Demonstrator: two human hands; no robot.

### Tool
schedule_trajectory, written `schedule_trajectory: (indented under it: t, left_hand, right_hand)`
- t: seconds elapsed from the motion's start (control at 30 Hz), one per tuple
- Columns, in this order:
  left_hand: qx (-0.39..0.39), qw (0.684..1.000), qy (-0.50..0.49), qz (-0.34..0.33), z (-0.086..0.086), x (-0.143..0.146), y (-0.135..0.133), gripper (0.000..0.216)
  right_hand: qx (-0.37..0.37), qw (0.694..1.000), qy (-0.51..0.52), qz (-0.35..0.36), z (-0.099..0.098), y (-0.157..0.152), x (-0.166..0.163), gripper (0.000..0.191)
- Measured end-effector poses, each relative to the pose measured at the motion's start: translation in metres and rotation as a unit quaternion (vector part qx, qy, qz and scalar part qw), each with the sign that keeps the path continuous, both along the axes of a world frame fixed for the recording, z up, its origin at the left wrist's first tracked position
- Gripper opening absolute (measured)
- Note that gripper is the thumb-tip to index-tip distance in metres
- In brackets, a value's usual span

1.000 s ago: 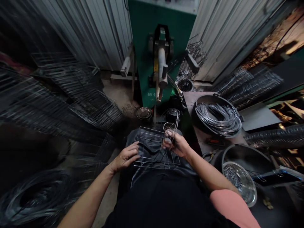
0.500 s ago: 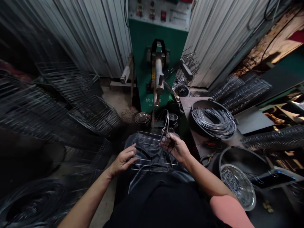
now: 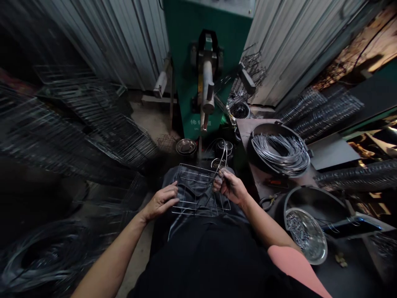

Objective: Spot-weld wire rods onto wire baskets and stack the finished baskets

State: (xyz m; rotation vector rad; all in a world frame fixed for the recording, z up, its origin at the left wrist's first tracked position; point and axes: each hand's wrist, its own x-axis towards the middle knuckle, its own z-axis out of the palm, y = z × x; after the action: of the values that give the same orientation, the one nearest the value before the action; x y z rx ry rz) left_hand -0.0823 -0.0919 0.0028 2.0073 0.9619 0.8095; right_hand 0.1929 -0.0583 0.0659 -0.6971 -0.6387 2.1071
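A small wire rack (image 3: 195, 205) of thin metal rods lies across my lap. My left hand (image 3: 161, 200) grips its left edge, thumb below and fingers above. Over the rack's right side, the fingers of my right hand (image 3: 228, 186) are closed around a bent wire loop (image 3: 223, 154), which stands up from them. Whether the loop's lower ends touch the rack is hidden behind those fingers. Just beyond my knees stands a green machine (image 3: 182, 82) with a metal electrode arm (image 3: 207, 89) pointing toward me.
To my right, a round pan (image 3: 252, 155) holds bent wires on a table, and a steel bowl (image 3: 319, 244) of short metal pieces rests in a larger pan (image 3: 287, 207). Stacked wire racks (image 3: 130, 140) stand at left. Pliers (image 3: 269, 200) lie near my right forearm.
My view has tipped downward, so the machine sits higher in the frame. My right hand and the wire loop have shifted slightly right; the left hand keeps its hold on the rack.
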Motion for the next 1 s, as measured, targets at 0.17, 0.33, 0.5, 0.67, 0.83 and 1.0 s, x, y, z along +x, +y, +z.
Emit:
schedule_trajectory:
  t: [0.17, 0.33, 0.5, 0.67, 0.83, 1.0]
  left_hand:
    - [0.001, 1.0, -0.015, 0.011, 0.003, 0.003, -0.003, 0.025]
    - [-0.023, 0.985, -0.099, 0.138, 0.004, 0.012, -0.012, 0.018]
    - [-0.07, 0.903, -0.172, 0.386, -0.029, 0.016, -0.047, 0.034]
    - [-0.088, 0.95, -0.035, 0.299, -0.052, 0.031, -0.068, 0.036]
    - [-0.121, 0.957, -0.058, 0.257, -0.036, 0.065, -0.047, 0.05]
    - [-0.172, 0.897, -0.22, 0.342, -0.028, 0.089, -0.017, 0.045]
  right_hand:
    - [-0.006, 1.0, -0.006, -0.014, 0.003, -0.01, 0.001, 0.02]
    - [-0.033, 0.997, -0.001, -0.066, 0.012, 0.003, -0.004, 0.012]
    - [-0.127, 0.979, -0.003, -0.16, 0.018, 0.029, -0.014, 0.01]
    - [-0.111, 0.976, 0.021, -0.185, 0.023, 0.052, -0.022, 0.013]
    - [-0.078, 0.973, 0.014, -0.218, 0.022, 0.076, -0.03, 0.014]
    - [-0.006, 0.969, -0.077, -0.235, 0.009, 0.094, -0.019, 0.011]
